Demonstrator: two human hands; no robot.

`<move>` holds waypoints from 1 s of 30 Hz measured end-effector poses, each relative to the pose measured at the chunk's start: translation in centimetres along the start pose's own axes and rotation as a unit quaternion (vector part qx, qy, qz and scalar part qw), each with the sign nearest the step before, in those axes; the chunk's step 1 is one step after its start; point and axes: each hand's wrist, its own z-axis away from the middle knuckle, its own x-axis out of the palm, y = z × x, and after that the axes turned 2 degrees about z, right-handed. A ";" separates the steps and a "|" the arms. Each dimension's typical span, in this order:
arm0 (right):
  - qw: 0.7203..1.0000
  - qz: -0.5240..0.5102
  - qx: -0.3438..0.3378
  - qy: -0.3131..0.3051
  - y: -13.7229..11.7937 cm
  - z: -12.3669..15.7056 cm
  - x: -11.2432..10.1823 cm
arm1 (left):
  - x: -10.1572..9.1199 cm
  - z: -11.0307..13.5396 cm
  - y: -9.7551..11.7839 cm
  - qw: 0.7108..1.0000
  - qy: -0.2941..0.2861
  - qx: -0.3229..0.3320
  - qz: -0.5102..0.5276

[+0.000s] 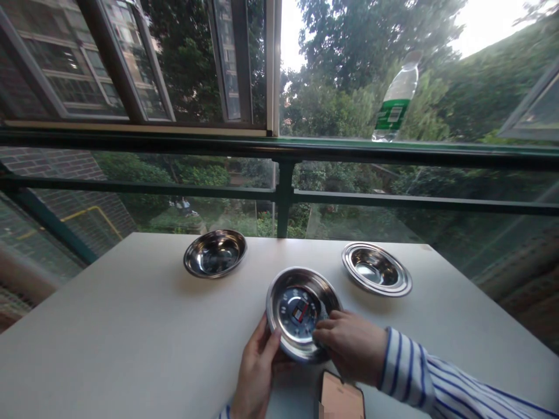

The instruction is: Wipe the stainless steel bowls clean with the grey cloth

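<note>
A steel bowl (301, 291) sits tilted toward me near the table's front edge, with a round label and a small red sticker inside it. My left hand (255, 372) grips its lower left rim, thumb over the edge. My right hand (351, 346), in a blue-and-white striped sleeve, curls its fingers over the lower right rim. Two more steel bowls rest farther back: one at the left (215, 254), one at the right (376, 269).
The white table (131, 326) stands against a green railing (283, 152) and glass. A plastic water bottle (395, 102) stands on the rail at the upper right. A phone (341, 398) with a tan back lies at the table's front edge below my right hand.
</note>
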 end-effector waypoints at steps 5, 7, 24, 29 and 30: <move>0.983 -0.173 -0.029 0.063 -1.4 -2.3 1.0 | -0.3 -0.4 -0.8 0.999 -0.020 0.005 0.026; 0.960 -0.250 0.002 0.123 -2.5 -3.6 1.4 | -0.4 -0.5 -1.1 0.999 -0.025 0.020 0.042; 0.991 0.122 0.010 0.051 4.1 -0.9 1.1 | -0.1 0.0 0.2 0.999 0.017 -0.020 -0.036; 0.980 0.148 -0.071 0.110 5.9 -4.2 0.4 | -0.5 -0.5 0.3 0.998 0.008 -0.039 -0.051; 0.977 0.145 -0.101 0.118 5.8 -4.8 0.4 | -0.6 -0.5 0.3 0.998 0.005 -0.043 -0.054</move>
